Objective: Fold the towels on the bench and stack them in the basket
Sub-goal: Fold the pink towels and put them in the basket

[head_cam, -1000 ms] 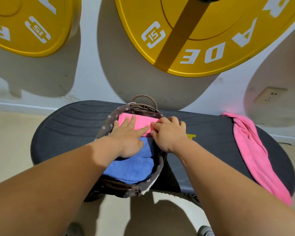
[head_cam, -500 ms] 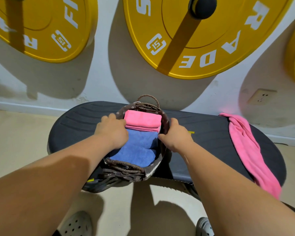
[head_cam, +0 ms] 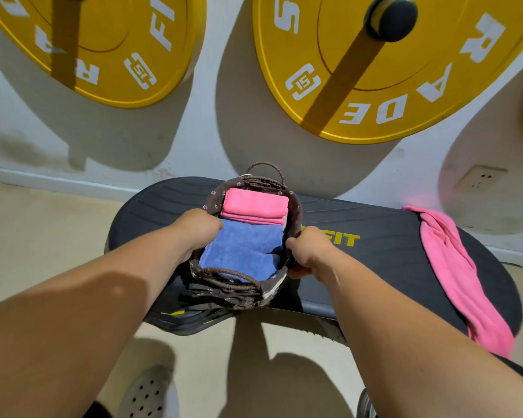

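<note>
A brown woven basket [head_cam: 228, 292] with a dotted cloth lining stands on the dark bench [head_cam: 387, 251]. Inside it a folded pink towel [head_cam: 254, 205] lies at the far end and a folded blue towel [head_cam: 243, 250] fills the near part. My left hand [head_cam: 198, 229] grips the basket's left rim, fingers curled over the edge. My right hand [head_cam: 310, 250] grips the right rim. An unfolded pink towel [head_cam: 462, 276] lies loose across the bench's right end, hanging over its front edge.
Two large yellow weight plates [head_cam: 375, 86] hang on the white wall behind the bench. A wall socket [head_cam: 479, 178] sits at the right. My shoes [head_cam: 148, 393] show on the beige floor below the bench's front edge.
Both hands have left the pink towel in the basket and moved outward to grip the basket's two side rims. The view has tilted upward a little.
</note>
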